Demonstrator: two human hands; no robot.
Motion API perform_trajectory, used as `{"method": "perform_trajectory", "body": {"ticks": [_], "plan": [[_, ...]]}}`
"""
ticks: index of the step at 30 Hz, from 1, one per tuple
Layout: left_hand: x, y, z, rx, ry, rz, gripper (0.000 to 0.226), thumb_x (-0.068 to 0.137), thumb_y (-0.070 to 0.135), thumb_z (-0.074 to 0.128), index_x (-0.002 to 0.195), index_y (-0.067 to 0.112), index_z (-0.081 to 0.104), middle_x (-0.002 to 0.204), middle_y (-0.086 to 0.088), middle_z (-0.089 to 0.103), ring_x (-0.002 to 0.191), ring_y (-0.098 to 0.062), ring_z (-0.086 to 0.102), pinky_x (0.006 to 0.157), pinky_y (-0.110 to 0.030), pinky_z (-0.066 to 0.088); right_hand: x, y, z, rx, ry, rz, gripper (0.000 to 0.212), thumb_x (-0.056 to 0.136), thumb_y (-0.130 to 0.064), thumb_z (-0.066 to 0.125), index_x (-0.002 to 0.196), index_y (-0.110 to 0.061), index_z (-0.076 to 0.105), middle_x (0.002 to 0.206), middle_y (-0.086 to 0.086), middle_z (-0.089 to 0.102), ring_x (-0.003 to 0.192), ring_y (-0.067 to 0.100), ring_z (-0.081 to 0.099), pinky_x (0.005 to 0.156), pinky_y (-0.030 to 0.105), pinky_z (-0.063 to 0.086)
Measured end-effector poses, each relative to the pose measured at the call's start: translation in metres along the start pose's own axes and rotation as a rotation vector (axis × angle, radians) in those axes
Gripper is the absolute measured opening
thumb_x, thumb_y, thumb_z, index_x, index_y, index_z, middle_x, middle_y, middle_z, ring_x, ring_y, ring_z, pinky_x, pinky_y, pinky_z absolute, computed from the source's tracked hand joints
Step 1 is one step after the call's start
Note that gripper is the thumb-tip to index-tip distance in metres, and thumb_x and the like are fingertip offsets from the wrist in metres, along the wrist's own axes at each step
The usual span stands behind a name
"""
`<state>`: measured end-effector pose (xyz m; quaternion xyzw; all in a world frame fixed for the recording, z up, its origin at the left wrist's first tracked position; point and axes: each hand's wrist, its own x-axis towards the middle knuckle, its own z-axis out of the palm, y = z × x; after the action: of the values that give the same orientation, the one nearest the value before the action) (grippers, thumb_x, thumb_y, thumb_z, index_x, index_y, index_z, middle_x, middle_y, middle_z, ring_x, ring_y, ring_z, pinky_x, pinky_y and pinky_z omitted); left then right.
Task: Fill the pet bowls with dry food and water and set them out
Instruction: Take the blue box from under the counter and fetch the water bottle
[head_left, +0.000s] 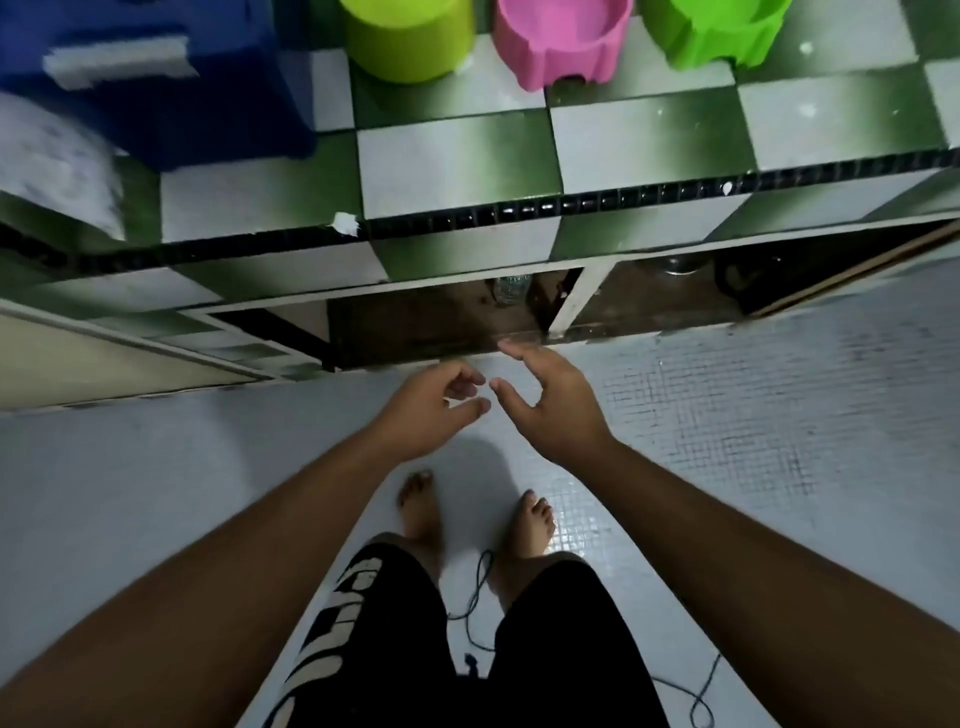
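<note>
Three plastic pet bowls stand in a row at the back of a green-and-white checkered counter (457, 156): a lime one (408, 39) on the left, a pink one (563, 44) in the middle and a bright green one (719, 34) on the right. The pink bowl looks empty; the insides of the other two are cut off by the frame. My left hand (428, 402) and my right hand (550, 405) hang side by side below the counter's front edge, over the floor. Both have loosely curled, parted fingers and hold nothing.
A dark blue container (156, 83) with a white label stands on the counter's left, beside a blurred white object (57, 166). Open shelves (441, 322) under the counter hold a clear bottle (511, 288) and dark items. My bare feet stand on the white tiled floor (779, 415).
</note>
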<state>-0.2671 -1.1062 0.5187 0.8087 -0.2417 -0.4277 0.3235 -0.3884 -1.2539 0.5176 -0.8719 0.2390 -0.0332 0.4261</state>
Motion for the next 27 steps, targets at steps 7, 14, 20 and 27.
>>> {"method": "perform_trajectory", "body": {"ticks": [7,14,20,27], "plan": [[0.159,-0.103,0.049,0.09,-0.079,-0.11,0.034,0.08,0.04,0.081,0.104,0.023,0.064,0.101,-0.004,0.068,0.093,-0.022,0.066,0.086,-0.035,0.053,0.1,0.111,0.076,0.274,0.089,0.275,0.055,0.083,-0.04,0.077,0.129,-0.015,0.061,0.116,-0.007,0.067,0.108,0.003,0.062,0.094,0.014,0.048],[0.334,-0.189,0.071,-0.012,0.004,-0.177,0.06,0.082,0.04,0.085,0.124,0.009,0.056,0.108,-0.004,0.064,0.104,-0.019,0.062,0.085,-0.026,0.045,0.226,0.199,0.14,0.356,0.329,0.305,0.087,0.066,-0.066,0.078,0.132,-0.019,0.048,0.129,0.002,0.057,0.122,0.017,0.056,0.108,0.035,0.046],[0.432,-0.212,0.077,0.029,0.048,-0.123,0.114,0.071,0.05,0.09,0.159,0.016,0.027,0.152,-0.006,0.044,0.139,-0.019,0.043,0.105,-0.026,0.032,0.281,0.25,0.145,0.501,0.288,0.276,0.063,0.079,-0.053,0.076,0.127,-0.014,0.062,0.12,0.001,0.07,0.108,0.013,0.066,0.101,0.034,0.052],[0.498,-0.202,0.09,0.042,0.17,-0.03,0.139,0.027,0.069,0.098,0.147,0.025,0.043,0.138,0.011,0.055,0.127,-0.014,0.052,0.112,-0.041,0.044,0.301,0.261,0.142,0.469,0.199,0.19,0.043,0.092,-0.041,0.067,0.129,-0.018,0.061,0.125,0.004,0.068,0.112,0.015,0.064,0.103,0.032,0.05]]}}
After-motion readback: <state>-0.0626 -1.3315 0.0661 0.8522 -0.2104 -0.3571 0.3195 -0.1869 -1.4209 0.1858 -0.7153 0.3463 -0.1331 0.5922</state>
